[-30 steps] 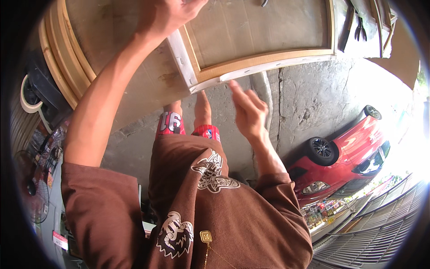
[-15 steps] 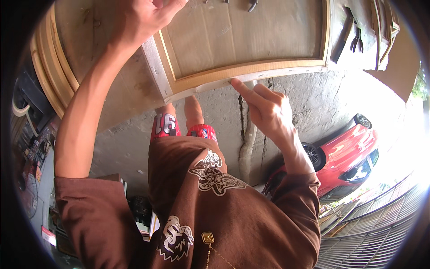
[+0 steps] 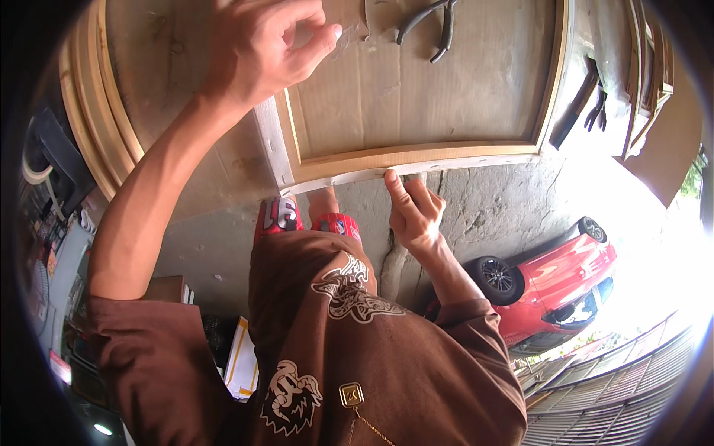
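A red car (image 3: 554, 286) is sitting at the lower right of the frame on grey concrete (image 3: 491, 201). Dark pliers (image 3: 435, 22) are lying at the top centre. Curved wooden strips (image 3: 89, 111) are leaning at the upper left.

At upper centre we see black metal pliers (image 3: 431, 26) lying on the flat cardboard sheet (image 3: 416, 89) inside the rectangular wooden frame (image 3: 416, 157); a red car (image 3: 554, 286) sits lower right.

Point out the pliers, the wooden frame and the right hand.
pliers (image 3: 431, 26), head view, on the dark handles.
wooden frame (image 3: 416, 157), head view, on its near rail.
right hand (image 3: 415, 212), head view, on the knuckles.
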`<action>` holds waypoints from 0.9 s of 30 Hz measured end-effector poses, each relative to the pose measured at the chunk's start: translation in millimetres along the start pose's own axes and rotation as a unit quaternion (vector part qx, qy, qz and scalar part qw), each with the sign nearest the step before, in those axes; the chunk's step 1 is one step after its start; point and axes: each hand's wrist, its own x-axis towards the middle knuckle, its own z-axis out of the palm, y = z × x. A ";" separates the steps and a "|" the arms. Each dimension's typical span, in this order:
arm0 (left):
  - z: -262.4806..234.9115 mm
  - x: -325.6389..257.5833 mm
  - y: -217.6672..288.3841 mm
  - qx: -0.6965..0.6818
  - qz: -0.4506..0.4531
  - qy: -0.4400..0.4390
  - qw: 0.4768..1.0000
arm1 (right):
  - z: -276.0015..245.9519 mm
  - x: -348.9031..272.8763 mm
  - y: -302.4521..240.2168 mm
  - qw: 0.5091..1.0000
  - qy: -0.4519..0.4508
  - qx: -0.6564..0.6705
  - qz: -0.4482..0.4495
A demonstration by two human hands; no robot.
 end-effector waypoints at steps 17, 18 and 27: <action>1.1 -5.3 -3.1 0.027 0.002 -0.012 1.000 | 15.1 -10.8 5.0 0.995 0.065 0.081 0.002; 1.3 -6.4 -3.8 0.030 0.001 -0.017 0.999 | 5.8 -11.3 3.5 0.995 0.045 0.088 0.013; -2.1 -3.5 -10.0 0.029 0.045 -0.067 0.996 | -74.5 1.8 18.1 0.991 -0.052 -0.005 0.126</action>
